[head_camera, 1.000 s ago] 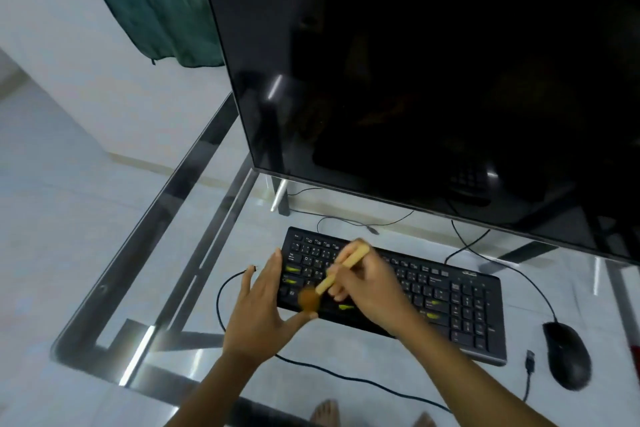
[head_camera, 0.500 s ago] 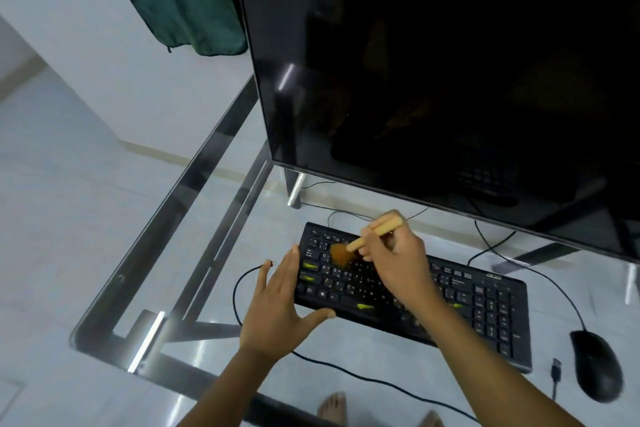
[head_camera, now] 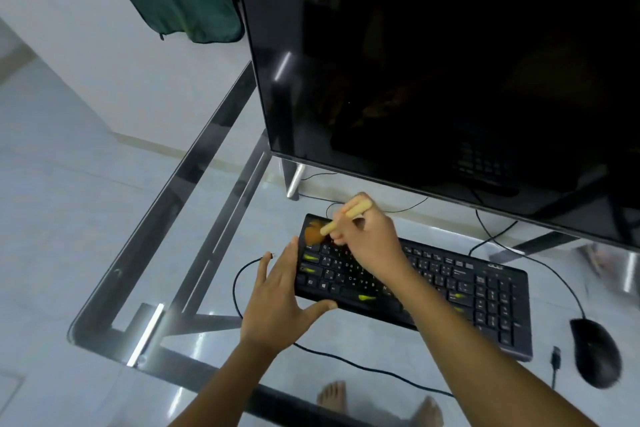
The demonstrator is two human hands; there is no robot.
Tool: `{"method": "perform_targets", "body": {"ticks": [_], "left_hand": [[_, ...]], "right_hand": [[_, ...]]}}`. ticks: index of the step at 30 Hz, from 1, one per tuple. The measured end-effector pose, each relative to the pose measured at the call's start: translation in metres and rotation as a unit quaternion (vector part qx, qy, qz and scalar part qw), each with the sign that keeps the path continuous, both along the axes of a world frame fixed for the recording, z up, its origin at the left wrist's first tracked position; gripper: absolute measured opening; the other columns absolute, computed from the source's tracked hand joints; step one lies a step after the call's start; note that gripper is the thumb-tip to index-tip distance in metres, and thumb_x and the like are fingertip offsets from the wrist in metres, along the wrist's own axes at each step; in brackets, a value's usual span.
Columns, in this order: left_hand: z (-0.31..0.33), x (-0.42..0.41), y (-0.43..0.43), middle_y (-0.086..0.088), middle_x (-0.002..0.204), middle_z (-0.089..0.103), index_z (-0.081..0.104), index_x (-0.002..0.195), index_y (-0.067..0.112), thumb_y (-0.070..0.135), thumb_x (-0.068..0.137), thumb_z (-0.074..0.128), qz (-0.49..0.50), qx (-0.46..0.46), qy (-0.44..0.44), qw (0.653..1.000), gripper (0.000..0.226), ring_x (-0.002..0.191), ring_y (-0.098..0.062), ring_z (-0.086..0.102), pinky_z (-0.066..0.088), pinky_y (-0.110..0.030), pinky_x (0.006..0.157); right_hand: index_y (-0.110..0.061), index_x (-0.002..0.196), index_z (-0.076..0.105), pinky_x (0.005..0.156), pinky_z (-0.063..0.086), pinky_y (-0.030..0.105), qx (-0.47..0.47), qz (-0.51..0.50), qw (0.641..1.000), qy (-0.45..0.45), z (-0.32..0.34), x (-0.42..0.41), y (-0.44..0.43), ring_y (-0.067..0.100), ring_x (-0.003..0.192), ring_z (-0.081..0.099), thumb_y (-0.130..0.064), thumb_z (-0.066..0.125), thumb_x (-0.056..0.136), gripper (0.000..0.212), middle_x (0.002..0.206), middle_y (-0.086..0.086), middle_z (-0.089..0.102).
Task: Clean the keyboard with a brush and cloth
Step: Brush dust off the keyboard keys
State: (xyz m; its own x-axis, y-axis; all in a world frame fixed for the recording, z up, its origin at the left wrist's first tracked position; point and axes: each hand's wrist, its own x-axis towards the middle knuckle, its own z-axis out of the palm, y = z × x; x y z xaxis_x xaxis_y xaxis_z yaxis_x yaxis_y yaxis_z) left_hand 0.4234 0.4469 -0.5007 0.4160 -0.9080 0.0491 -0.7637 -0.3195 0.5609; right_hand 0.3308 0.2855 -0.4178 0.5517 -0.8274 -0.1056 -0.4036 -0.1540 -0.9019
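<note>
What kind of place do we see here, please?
Probably a home computer desk: a large dark monitor stands on a glass table with a wired keyboard and mouse, over a tiled floor where bare feet show.

Soft, even, cool light fills the room, and shadows are faint. The glass table (head_camera: 194, 340) throws bright streaks of glare off its metal frame at the near left corner and at the right edge. The dark screen (head_camera: 450, 62) is almost black, with one short highlight near its left side and a dim reflection of keys. The brush (head_camera: 317, 234) bristles are smeared by motion, and the mouse (head_camera: 595, 354) looks soft. Straight edges bow toward the picture's borders.
</note>
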Motion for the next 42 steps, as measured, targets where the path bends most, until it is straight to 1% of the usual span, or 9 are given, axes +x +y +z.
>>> {"method": "perform_targets", "body": {"ticks": [10, 14, 18, 23, 26, 29, 35, 39, 42], "left_hand": [[0.000, 0.000, 0.000, 0.005, 0.153, 0.036, 0.012, 0.152, 0.017, 0.078, 0.074, 0.058, -0.004, -0.002, 0.010, 1.000, 0.109, 0.140, -0.006, 0.033, 0.011, -0.044, 0.121], [-0.002, 0.000, 0.001, 0.003, 0.151, 0.038, 0.014, 0.151, 0.016, 0.072, 0.077, 0.060, -0.009, -0.017, 0.005, 1.000, 0.103, 0.138, -0.009, 0.037, 0.013, -0.045, 0.120], [-0.001, -0.001, 0.001, 0.005, 0.153, 0.035, 0.013, 0.151, 0.017, 0.075, 0.074, 0.059, -0.005, -0.007, 0.002, 1.000, 0.108, 0.140, -0.009, 0.033, 0.010, -0.044, 0.121], [0.002, -0.001, 0.000, 0.003, 0.151, 0.039, 0.011, 0.151, 0.019, 0.075, 0.075, 0.057, -0.007, -0.009, 0.000, 1.000, 0.105, 0.140, -0.009, 0.031, 0.010, -0.043, 0.121], [0.002, -0.002, 0.000, 0.004, 0.151, 0.039, 0.011, 0.151, 0.016, 0.078, 0.073, 0.056, -0.005, -0.006, 0.002, 1.000, 0.109, 0.141, -0.008, 0.031, 0.010, -0.045, 0.121], [0.003, -0.002, 0.000, 0.001, 0.151, 0.039, 0.014, 0.151, 0.013, 0.076, 0.073, 0.057, 0.005, -0.010, -0.011, 1.000, 0.110, 0.142, -0.002, 0.019, 0.012, -0.048, 0.120], [0.001, -0.003, 0.000, 0.002, 0.150, 0.040, 0.013, 0.151, 0.014, 0.075, 0.073, 0.059, 0.002, -0.003, -0.010, 1.000, 0.110, 0.140, -0.007, 0.029, 0.008, -0.041, 0.121], [0.004, -0.004, 0.000, -0.001, 0.150, 0.041, 0.013, 0.150, 0.015, 0.076, 0.073, 0.056, 0.006, -0.012, -0.016, 1.000, 0.107, 0.140, -0.007, 0.024, 0.009, -0.041, 0.120], [0.007, -0.005, -0.001, -0.005, 0.146, 0.045, 0.019, 0.149, 0.011, 0.074, 0.073, 0.057, 0.010, -0.024, -0.022, 0.999, 0.105, 0.138, -0.007, 0.019, 0.017, -0.048, 0.116]], "right_hand": [[-0.018, 0.085, 0.061, 0.063, 0.055, 0.031, -0.065, -0.069, 0.995, 0.002, 0.000, -0.055, 0.022, 0.021, 0.070, 0.067, -0.008, 0.062, 0.092, 0.012, 0.078, 0.000, 0.070], [-0.015, 0.084, 0.063, 0.061, 0.058, 0.030, 0.061, -0.016, 0.998, 0.009, -0.005, -0.066, 0.048, 0.020, 0.067, 0.070, -0.004, 0.059, 0.093, 0.015, 0.076, 0.007, 0.073], [-0.026, 0.085, 0.059, 0.060, 0.056, 0.026, -0.028, -0.108, 0.994, 0.004, -0.003, -0.069, 0.038, 0.012, 0.068, 0.070, -0.011, 0.060, 0.095, 0.018, 0.077, -0.005, 0.071], [-0.018, 0.086, 0.057, 0.066, 0.061, 0.040, 0.029, -0.005, 0.997, 0.073, 0.000, -0.062, 0.021, 0.019, 0.068, 0.071, -0.018, 0.060, 0.095, 0.009, 0.077, 0.004, 0.071], [-0.025, 0.084, 0.056, 0.067, 0.058, 0.034, -0.034, -0.111, 0.993, -0.010, 0.005, -0.062, 0.009, 0.018, 0.074, 0.071, -0.015, 0.058, 0.096, 0.015, 0.083, 0.001, 0.071], [-0.016, 0.087, 0.060, 0.069, 0.060, 0.028, 0.069, 0.010, 0.997, 0.044, 0.010, -0.050, 0.014, 0.015, 0.072, 0.071, -0.014, 0.058, 0.096, 0.009, 0.080, 0.002, 0.072], [-0.016, 0.087, 0.059, 0.071, 0.057, 0.028, -0.005, -0.042, 0.999, 0.013, 0.010, -0.030, 0.002, 0.013, 0.077, 0.069, -0.014, 0.057, 0.095, 0.010, 0.084, -0.001, 0.072], [-0.012, 0.089, 0.059, 0.069, 0.046, 0.007, -0.037, -0.079, 0.996, -0.025, 0.009, -0.018, 0.009, -0.008, 0.078, 0.063, -0.009, 0.056, 0.096, 0.008, 0.087, -0.010, 0.068], [-0.013, 0.093, 0.060, 0.076, 0.057, 0.024, 0.066, -0.024, 0.998, 0.004, 0.006, -0.014, 0.008, 0.006, 0.076, 0.070, -0.016, 0.056, 0.097, 0.007, 0.081, -0.004, 0.074]]}}
